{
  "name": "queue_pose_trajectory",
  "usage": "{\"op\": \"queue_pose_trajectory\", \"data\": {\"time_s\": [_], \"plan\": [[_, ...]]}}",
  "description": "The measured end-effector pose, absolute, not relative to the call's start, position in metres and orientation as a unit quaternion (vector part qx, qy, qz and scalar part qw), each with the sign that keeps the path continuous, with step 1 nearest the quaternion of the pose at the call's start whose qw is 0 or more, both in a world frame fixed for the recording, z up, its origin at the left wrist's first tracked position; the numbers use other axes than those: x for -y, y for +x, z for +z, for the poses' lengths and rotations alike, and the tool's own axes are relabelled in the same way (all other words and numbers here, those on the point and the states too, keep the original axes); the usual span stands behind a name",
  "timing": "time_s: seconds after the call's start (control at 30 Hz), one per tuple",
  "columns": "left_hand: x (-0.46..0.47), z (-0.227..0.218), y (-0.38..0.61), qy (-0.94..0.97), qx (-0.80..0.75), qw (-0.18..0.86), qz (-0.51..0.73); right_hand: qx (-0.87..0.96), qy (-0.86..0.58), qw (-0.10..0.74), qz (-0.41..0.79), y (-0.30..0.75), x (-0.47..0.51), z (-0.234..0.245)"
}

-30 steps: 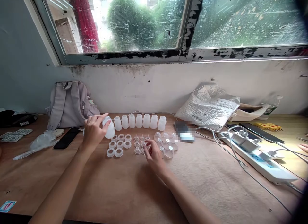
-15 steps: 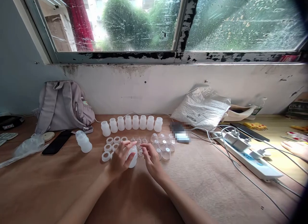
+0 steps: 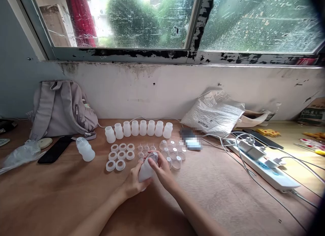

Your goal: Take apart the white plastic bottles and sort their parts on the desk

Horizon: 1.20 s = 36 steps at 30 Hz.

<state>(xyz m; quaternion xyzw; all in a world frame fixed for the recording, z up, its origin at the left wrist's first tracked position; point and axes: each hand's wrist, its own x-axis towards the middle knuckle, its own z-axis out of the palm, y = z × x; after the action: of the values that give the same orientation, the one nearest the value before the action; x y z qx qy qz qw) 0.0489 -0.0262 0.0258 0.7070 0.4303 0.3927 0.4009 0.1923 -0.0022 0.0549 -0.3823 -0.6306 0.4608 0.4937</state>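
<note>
A frosted white baby bottle is held tilted above the table, its top leaning right. My left hand is closed round its body. At the upper end, my right hand grips a clear piece on the bottle's neck, thumb across the front; whether this is a teat or a cap I cannot tell. Just behind the hands lie several clear teats, partly hidden. White screw rings sit in rows to the left. Clear domed caps are grouped to the right of my right hand.
Several frosted bottles line the back. Another bottle, with a second part on top, stands left near a black phone and a backpack. To the right are a silver bag, a power strip and loose cables.
My left hand has gone from over the bottle's top to round its body. The bottle is lifted and tilted right. My right hand now grips its upper end, where a clear piece shows.
</note>
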Motion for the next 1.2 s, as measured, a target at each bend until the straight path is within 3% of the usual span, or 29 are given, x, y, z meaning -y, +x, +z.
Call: {"op": "queue_pose_trajectory", "data": {"time_s": [0.1, 0.2, 0.57, 0.77, 0.9, 1.07, 1.2], "plan": [[0.029, 0.029, 0.053, 0.6, -0.376, 0.589, 0.39, 0.554, -0.368, 0.501, 0.554, 0.192, 0.0, 0.058], [0.029, 0.029, 0.056, 0.499, -0.315, 0.705, 0.393, 0.508, -0.351, 0.506, 0.601, 0.193, -0.001, 0.062], [0.023, 0.032, 0.051, 0.384, -0.215, 0.819, 0.37, 0.451, -0.368, 0.559, 0.591, 0.19, -0.005, 0.066], [0.036, 0.017, 0.034, 0.378, -0.154, 0.886, 0.221, 0.374, -0.373, 0.693, 0.49, 0.245, -0.043, 0.087], [0.035, 0.017, 0.035, 0.397, -0.188, 0.851, 0.287, 0.486, -0.469, 0.648, 0.352, 0.29, -0.041, 0.086], [0.03, 0.022, 0.04, 0.386, -0.222, 0.818, 0.365, 0.626, -0.605, 0.471, 0.142, 0.32, -0.019, 0.053], [0.032, 0.025, 0.038, 0.39, -0.227, 0.807, 0.381, 0.642, -0.633, 0.406, 0.151, 0.332, -0.01, 0.027]]}}
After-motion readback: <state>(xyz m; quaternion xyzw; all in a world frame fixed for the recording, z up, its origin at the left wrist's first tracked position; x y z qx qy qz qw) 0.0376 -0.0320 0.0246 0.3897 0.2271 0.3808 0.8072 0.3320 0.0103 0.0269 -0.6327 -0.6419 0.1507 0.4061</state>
